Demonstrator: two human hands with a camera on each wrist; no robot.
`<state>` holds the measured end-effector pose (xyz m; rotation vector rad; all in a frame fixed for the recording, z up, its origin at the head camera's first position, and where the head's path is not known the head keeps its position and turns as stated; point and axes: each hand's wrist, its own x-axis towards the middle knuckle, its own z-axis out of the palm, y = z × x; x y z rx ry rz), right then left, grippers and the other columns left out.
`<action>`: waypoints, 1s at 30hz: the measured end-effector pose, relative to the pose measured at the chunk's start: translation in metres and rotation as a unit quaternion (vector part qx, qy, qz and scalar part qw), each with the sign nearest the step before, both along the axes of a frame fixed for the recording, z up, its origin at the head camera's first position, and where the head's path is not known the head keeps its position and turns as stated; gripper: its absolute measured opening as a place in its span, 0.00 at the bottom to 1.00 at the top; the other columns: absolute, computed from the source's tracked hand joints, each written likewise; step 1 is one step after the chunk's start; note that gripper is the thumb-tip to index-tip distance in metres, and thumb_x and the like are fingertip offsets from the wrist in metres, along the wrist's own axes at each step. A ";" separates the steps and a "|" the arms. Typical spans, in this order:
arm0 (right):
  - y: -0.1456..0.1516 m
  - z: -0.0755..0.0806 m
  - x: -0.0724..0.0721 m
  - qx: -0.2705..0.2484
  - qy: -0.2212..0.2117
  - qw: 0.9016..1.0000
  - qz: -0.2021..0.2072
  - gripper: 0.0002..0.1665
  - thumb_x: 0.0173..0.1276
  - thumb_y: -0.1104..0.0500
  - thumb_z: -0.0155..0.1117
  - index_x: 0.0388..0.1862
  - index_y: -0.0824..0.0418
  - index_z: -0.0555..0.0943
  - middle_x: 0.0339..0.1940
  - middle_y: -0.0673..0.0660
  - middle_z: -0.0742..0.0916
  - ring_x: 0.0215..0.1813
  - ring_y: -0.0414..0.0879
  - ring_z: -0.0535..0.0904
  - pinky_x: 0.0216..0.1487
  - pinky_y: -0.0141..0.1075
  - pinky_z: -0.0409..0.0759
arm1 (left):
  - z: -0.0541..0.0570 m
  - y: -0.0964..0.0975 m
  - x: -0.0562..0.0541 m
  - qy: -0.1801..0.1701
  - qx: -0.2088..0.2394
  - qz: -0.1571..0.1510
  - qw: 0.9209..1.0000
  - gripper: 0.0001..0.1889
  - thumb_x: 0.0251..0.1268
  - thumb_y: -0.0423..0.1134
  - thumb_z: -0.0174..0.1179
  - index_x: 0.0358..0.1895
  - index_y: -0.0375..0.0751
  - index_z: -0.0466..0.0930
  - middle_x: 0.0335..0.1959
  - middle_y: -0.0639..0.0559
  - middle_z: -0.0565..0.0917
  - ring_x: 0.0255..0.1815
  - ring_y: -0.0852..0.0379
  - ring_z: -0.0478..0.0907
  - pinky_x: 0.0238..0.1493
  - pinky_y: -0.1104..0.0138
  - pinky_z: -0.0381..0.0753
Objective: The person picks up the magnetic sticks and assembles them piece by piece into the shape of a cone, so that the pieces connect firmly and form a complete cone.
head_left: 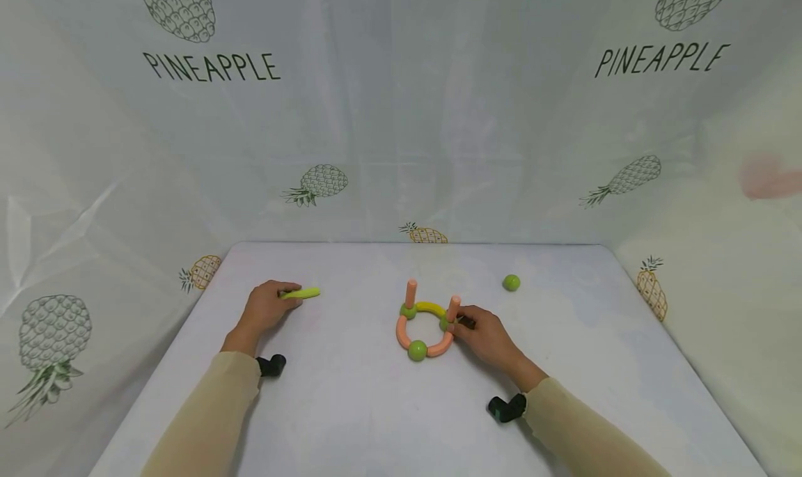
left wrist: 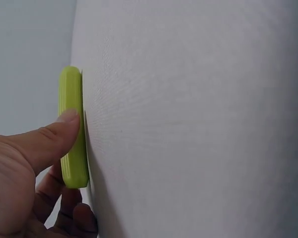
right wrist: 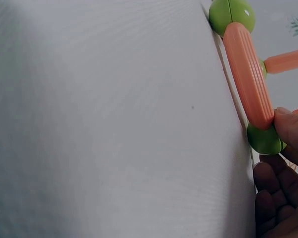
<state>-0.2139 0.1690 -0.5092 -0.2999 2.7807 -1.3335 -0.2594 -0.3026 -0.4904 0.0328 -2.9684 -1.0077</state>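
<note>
On the left of the table, my left hand (head_left: 264, 311) pinches a yellow-green rod (head_left: 304, 293) with rounded ends; the left wrist view shows the thumb across its ribbed side. A ring of curved rods and green balls lies at the middle of the table. It has a yellow curved rod (head_left: 431, 308) at the back, orange curved rods (head_left: 441, 346) at the sides and a green ball (head_left: 417, 350) in front. Two straight orange rods (head_left: 411, 294) stand up from its rear balls. My right hand (head_left: 491, 339) pinches the ring's right green ball (right wrist: 263, 140), partly hidden by fingers.
A loose green ball (head_left: 512, 283) lies at the back right of the white table (head_left: 351, 407). A pale curtain (head_left: 401, 115) with pineapple prints hangs behind and at both sides. Black wrist cameras (head_left: 506, 408) stick out under both wrists.
</note>
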 end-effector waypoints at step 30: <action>0.000 0.002 0.000 0.001 -0.006 1.000 -0.003 0.19 0.72 0.52 0.74 0.58 0.54 0.86 0.46 0.50 0.88 0.47 0.44 0.79 0.53 0.42 0.79 | 0.010 0.021 0.001 0.013 0.131 0.032 0.991 0.23 0.75 0.43 0.67 0.67 0.35 0.81 0.63 0.36 0.85 0.67 0.37 0.80 0.68 0.46 0.77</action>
